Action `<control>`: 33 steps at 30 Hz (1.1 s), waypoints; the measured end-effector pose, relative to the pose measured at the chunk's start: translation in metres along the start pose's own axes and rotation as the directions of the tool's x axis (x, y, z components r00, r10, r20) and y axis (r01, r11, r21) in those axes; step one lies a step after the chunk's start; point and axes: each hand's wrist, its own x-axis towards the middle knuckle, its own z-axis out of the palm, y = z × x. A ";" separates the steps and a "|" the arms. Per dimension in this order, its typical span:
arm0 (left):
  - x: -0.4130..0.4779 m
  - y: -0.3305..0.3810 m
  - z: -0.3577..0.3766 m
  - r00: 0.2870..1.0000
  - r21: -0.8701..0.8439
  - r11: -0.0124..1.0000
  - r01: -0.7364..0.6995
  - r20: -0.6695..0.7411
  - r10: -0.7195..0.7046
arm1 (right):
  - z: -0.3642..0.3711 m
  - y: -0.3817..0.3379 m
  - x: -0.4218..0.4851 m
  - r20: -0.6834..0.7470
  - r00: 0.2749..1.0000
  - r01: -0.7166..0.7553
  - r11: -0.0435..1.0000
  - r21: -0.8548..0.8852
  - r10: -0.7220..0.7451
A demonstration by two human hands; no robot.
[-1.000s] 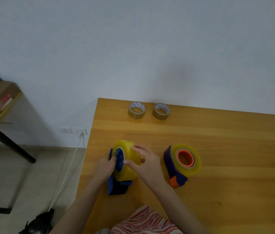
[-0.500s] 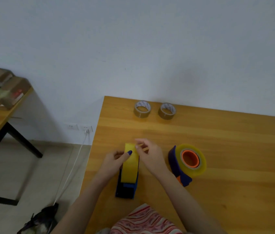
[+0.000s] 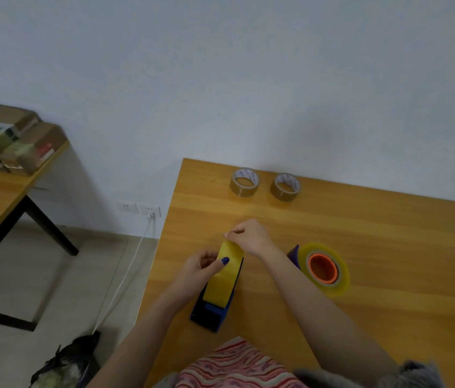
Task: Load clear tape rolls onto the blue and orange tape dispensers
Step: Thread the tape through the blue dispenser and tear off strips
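A blue tape dispenser (image 3: 213, 312) stands on the wooden table (image 3: 360, 247) with a yellowish clear tape roll (image 3: 222, 278) mounted on it, seen edge-on. My left hand (image 3: 199, 266) grips the roll's left side, thumb laid across its tread. My right hand (image 3: 248, 236) is just beyond the roll and pinches the loose tape end at its top. To the right lies the orange-hubbed dispenser (image 3: 322, 268), on its side, carrying a second clear roll (image 3: 338, 278).
Two brown tape rolls (image 3: 244, 182) (image 3: 285, 186) lie flat near the table's far edge by the wall. A second table with cardboard boxes (image 3: 11, 135) stands at the left. A white cable (image 3: 125, 275) and a dark bag (image 3: 67, 362) are on the floor.
The dispenser and roll turned from side-on to edge-on. My right hand moved from the roll's side to its far top and pinched the tape end.
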 end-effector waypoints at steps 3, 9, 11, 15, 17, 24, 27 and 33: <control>0.002 0.000 0.002 1.000 -0.027 1.000 -0.015 0.022 0.016 | -0.003 0.002 0.008 -0.025 0.994 -0.107 0.990 0.091 0.110; 0.005 -0.002 0.013 0.998 0.009 0.998 0.054 0.008 -0.054 | 0.001 0.010 0.020 -0.028 0.959 -0.272 0.947 0.169 0.280; 0.008 0.002 0.015 0.996 0.026 0.995 0.091 0.019 -0.092 | 0.003 0.013 0.023 -0.053 0.966 -0.247 0.962 0.113 0.254; 0.012 0.004 0.009 0.979 -0.012 0.986 0.163 0.128 -0.161 | 0.006 0.019 0.025 -0.116 0.978 -0.170 0.985 0.037 0.173; 0.012 0.003 0.003 0.968 -0.073 0.980 0.184 0.185 -0.169 | 0.004 0.021 0.025 -0.131 0.983 -0.128 0.992 0.002 0.127; 0.010 0.002 -0.009 0.942 0.051 0.994 0.100 0.317 -0.110 | -0.001 0.029 0.032 -0.071 0.993 -0.092 0.996 -0.015 0.091; 0.009 0.003 -0.009 0.946 0.069 0.996 0.061 0.315 -0.079 | -0.004 0.034 0.038 -0.033 0.990 -0.137 0.991 0.006 0.137; 0.010 -0.002 -0.013 0.955 -0.042 0.990 0.132 0.273 -0.116 | -0.003 0.045 0.044 0.043 0.957 -0.291 0.939 0.181 0.288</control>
